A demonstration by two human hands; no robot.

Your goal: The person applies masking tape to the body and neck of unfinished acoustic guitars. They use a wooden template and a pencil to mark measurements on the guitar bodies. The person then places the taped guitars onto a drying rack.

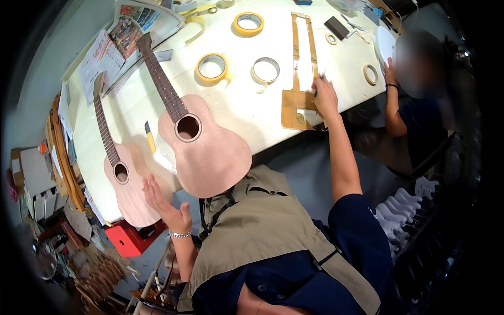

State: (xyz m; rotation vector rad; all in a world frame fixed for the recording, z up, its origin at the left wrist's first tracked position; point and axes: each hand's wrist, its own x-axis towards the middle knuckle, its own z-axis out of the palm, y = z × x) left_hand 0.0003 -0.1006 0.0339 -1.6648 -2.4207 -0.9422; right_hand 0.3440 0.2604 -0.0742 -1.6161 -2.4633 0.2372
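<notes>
Two unfinished wooden ukuleles lie on the pale worktable (252, 113). The larger ukulele (210, 160) sits face up in front of me, its lower end over the table's edge. To its left is the smaller ukulele (128, 197). My left hand (167, 206) is open, fingers stretched out beside the smaller body; whether it touches the wood I cannot tell. Over at the right, my right hand (326, 100) is closed around a slim dark item, too small to name. It rests at the side of a flat brown template (293, 105) with a long slotted upper part.
A yellow-handled cutter (150, 139) lies between the ukuleles. Yellow tape rolls (212, 68) and a paler roll (266, 70) stand farther back. Newspapers (128, 37) cover the far left. A red box (128, 239) is below the table's near left corner. Another person (415, 113) sits at the right.
</notes>
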